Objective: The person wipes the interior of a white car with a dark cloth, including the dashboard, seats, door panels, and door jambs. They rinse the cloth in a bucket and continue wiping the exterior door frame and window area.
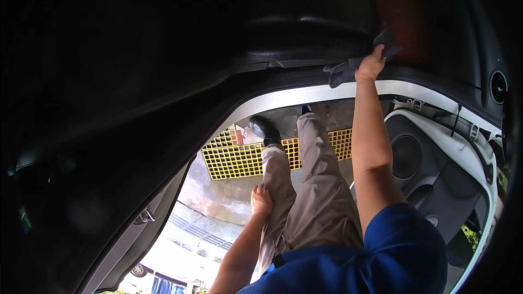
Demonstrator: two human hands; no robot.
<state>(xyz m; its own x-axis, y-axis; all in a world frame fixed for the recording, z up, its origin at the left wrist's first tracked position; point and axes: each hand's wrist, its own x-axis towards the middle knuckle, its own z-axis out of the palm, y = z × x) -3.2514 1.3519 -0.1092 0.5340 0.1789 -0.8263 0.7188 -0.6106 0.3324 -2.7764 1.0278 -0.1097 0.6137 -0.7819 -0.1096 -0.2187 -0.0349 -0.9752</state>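
Note:
In my right hand (371,63) is a dark grey cloth (342,74); part of it sticks up past my fingers and part hangs to the left. This hand is inside a car, just above the black sill trim (300,76), beside the lower edge of a dark seat (310,43). A dim red patch (402,20) shows beyond the cloth; I cannot tell what it is. My left hand (261,201) rests on my left trouser leg (278,171) near the knee and holds nothing I can see.
The white door sill (286,97) curves between me and the dark cabin. At right a car door stands ajar, its grey inner panel (433,188) facing me. A metal door striker (147,215) is on the left pillar. Under my shoes (263,126) lies yellow floor grating (237,161).

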